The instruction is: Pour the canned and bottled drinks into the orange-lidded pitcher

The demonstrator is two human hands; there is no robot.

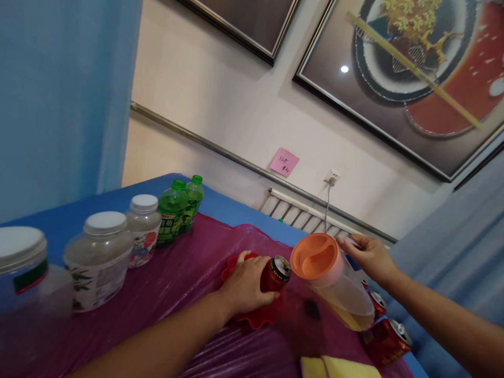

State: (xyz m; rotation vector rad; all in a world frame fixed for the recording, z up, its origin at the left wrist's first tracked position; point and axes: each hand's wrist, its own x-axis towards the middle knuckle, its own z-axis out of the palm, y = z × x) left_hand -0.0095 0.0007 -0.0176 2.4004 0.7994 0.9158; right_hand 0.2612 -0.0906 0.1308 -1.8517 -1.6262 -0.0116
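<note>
My left hand (246, 283) is wrapped round a red drink can (274, 274), which stands over a red scalloped dish (258, 317). The can's top shows beside my fingers. To its right, my right hand (370, 257) grips a clear plastic pitcher (342, 299) by the handle side. The pitcher has an orange lid (315, 255) and leans to the left, toward the can. Some yellowish-brown liquid lies low inside it. Whether any liquid leaves the spout cannot be seen.
On the left stand white-lidded clear jars (100, 262) and two green bottles (172, 210). More red cans (388, 341) are at the right edge. A yellow cloth (338, 367) lies in front. Purple plastic sheeting (189, 283) covers the blue table; a dark wet patch shows near the dish.
</note>
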